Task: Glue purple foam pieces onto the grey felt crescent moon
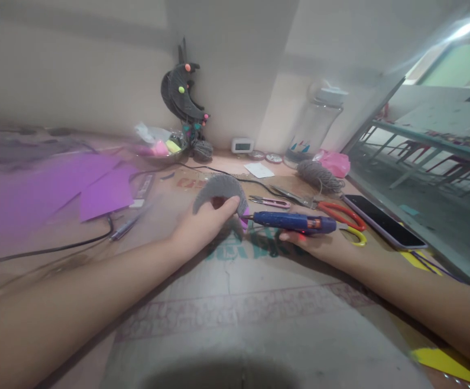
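Note:
My left hand (208,217) is closed on a grey yarn-wrapped crescent (222,186), thumb on its inner edge. At the crescent's lower right tip a bit of purple (245,217) shows. My right hand (311,237) grips a blue glue gun (287,220), a small red light glowing beneath its body. The gun's nozzle points left and meets, or comes very close to, the purple tip. Just behind the gun lie pink-handled thread snips (270,202) and orange-handled scissors (340,213). My right fingers are partly hidden by the gun.
Purple sheets (107,189) and a pen (125,227) lie at left, near a black cable (56,247). Along the wall stand a finished-looking dark crescent ornament (178,92), a small digital clock (242,145) and a bottle (313,124). Grey yarn (319,175) and a phone (384,220) are at right.

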### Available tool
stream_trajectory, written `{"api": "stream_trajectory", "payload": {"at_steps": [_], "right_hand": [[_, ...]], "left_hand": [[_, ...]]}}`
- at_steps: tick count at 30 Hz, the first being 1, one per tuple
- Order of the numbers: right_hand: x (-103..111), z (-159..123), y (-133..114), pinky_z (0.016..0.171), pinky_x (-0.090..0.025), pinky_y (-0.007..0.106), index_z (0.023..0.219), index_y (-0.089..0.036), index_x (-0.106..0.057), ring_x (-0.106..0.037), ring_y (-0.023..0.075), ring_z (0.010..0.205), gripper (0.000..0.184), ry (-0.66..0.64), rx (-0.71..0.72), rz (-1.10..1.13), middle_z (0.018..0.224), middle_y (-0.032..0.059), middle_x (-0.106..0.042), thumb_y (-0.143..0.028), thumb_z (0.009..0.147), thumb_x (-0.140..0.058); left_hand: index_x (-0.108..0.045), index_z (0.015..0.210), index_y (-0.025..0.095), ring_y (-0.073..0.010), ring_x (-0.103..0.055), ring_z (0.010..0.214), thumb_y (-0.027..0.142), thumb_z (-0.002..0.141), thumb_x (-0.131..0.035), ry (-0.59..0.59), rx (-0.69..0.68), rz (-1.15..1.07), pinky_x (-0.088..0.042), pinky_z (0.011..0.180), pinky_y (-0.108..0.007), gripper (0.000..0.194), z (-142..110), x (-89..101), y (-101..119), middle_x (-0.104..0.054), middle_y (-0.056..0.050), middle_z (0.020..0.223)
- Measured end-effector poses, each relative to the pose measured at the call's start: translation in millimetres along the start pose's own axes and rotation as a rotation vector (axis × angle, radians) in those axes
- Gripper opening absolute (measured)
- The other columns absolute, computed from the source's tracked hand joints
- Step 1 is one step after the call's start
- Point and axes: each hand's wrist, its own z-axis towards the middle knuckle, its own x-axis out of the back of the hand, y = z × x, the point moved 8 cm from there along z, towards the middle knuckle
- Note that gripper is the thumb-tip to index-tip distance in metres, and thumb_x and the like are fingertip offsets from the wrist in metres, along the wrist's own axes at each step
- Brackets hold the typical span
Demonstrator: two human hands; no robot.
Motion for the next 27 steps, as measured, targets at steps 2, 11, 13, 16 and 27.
{"api": "stream_trajectory", "payload": {"at_steps": [2,11,13,16,27], "right_hand": [[0.2,0.2,0.5,0.061,-0.049,0.031,0.072,-0.024,-0.055,-0.059,0.0193,0.066,0.026,0.002,-0.010,-0.010,0.070,-0.0002,-0.060,-0.045,0.076,-0.069],[-0.5,-0.5,1.0,0.059,-0.048,0.030,0.071,-0.023,-0.054,-0.056,0.0174,0.061,0.027,0.001,-0.001,-0.060,0.066,-0.0011,-0.058,-0.046,0.077,-0.068],[-1.3,-0.3,0.3,0.058,-0.047,0.029,0.071,-0.023,-0.054,-0.056,0.0169,0.060,0.027,-0.013,0.007,-0.057,0.066,-0.0010,-0.058,-0.045,0.077,-0.069],[-0.3,0.4,-3.4,0.057,-0.047,0.029,0.069,-0.022,-0.054,-0.055,0.0162,0.059,0.026,-0.003,0.028,-0.062,0.065,-0.0011,-0.057,-0.042,0.077,-0.069],[-3.3,-0.3,4.1,0.056,-0.047,0.029,0.071,-0.023,-0.055,-0.055,0.0169,0.060,0.025,-0.022,0.021,-0.055,0.066,-0.0003,-0.058,-0.043,0.078,-0.068]], "left_hand": [[-0.066,0.072,0.025,-0.0269,-0.066,0.087,0.062,0.083,-0.044,0.008,0.004,0.005,-0.046,0.087,-0.038,0.044,-0.1,0.8,0.0,-0.074,-0.002,0.084],[-0.068,0.075,0.026,-0.0292,-0.067,0.091,0.065,0.082,-0.044,0.009,0.016,0.034,-0.046,0.091,-0.042,0.046,0.6,-0.3,-2.3,-0.075,-0.003,0.088],[-0.068,0.076,0.027,-0.0295,-0.066,0.093,0.064,0.082,-0.044,0.007,0.005,0.033,-0.045,0.092,-0.042,0.045,0.7,-0.8,-1.3,-0.074,-0.004,0.090],[-0.069,0.077,0.026,-0.0304,-0.065,0.095,0.065,0.082,-0.043,-0.003,0.007,0.036,-0.045,0.093,-0.043,0.047,1.1,-1.8,-1.8,-0.074,-0.005,0.091],[-0.068,0.075,0.027,-0.0307,-0.065,0.097,0.064,0.081,-0.046,-0.001,0.047,0.025,-0.044,0.095,-0.043,0.044,-0.2,-0.5,-3.7,-0.075,-0.005,0.091]]}}
